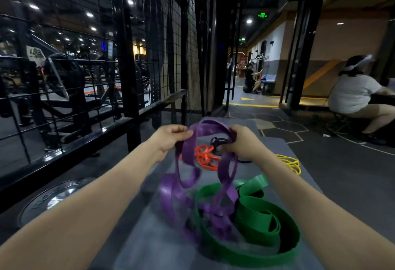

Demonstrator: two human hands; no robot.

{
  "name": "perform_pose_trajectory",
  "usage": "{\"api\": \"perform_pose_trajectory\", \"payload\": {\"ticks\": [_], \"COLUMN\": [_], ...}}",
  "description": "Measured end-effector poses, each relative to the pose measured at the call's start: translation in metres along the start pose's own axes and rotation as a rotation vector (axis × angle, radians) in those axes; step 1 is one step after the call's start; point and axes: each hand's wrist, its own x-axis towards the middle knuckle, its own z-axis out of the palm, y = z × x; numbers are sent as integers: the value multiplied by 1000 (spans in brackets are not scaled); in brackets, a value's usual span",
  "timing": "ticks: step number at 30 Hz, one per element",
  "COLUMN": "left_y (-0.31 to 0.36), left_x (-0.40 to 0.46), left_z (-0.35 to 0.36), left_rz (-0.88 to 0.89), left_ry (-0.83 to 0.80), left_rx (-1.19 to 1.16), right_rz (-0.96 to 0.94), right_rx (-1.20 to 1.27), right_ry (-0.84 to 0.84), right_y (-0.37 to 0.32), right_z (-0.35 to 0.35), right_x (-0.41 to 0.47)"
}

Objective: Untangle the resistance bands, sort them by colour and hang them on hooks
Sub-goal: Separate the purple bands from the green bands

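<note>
Green bands are lying closest to me, coiled wide and flat on the grey mat, and the lower loops of the purple bands are dropping down into them and crossing them. I am lifting the purple tangle by its top: my left hand is pinching one strand between thumb and curled fingers, and my right hand is closing round another strand at the far side of the same arch. Both hands are holding rubber, neither is free.

To do this step well, I am thinking the trick is to raise the purple high enough that its hanging loops come off the green, then spread my hands apart so the twists show. Pulling hard would likely cinch any knot, so slack and a gentle shake seem wiser. The lower purple part is blurred, so I cannot tell how it is threaded through the green.

Farther along the mat an orange band is lying in its own heap, a dark band is sitting just beyond it near my right hand, and a yellow band is resting at the mat's right edge. I am not seeing any hooks plainly; the black wire grid to my left may carry them.
</note>
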Motion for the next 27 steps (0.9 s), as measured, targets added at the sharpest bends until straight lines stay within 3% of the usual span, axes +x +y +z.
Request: {"api": "perform_pose_trajectory", "payload": {"ticks": [3, 8, 15, 21, 24, 27], "left_y": [20, 28, 8, -8, -28, -50], "left_x": [-1, -7, -9, -8, -6, -14], "left_z": [11, 32, 61, 77, 72, 63], "left_rz": [60, 67, 67, 97, 158, 113], "left_ry": [-6, -132, -155, -56, 85, 123], "left_rx": [-108, -209, -324, -70, 237, 403], "right_rz": [-59, -10, -46, 9, 103, 257], "right_rx": [90, 489, 609, 344, 75, -31], "right_ry": [-36, -23, -90, -26, 89, 194], "right_y": [-15, -18, -6, 15, 27, 42], "right_z": [8, 13, 11, 7, 11, 17], "right_x": [4, 0, -11, -15, -17, -19]}}
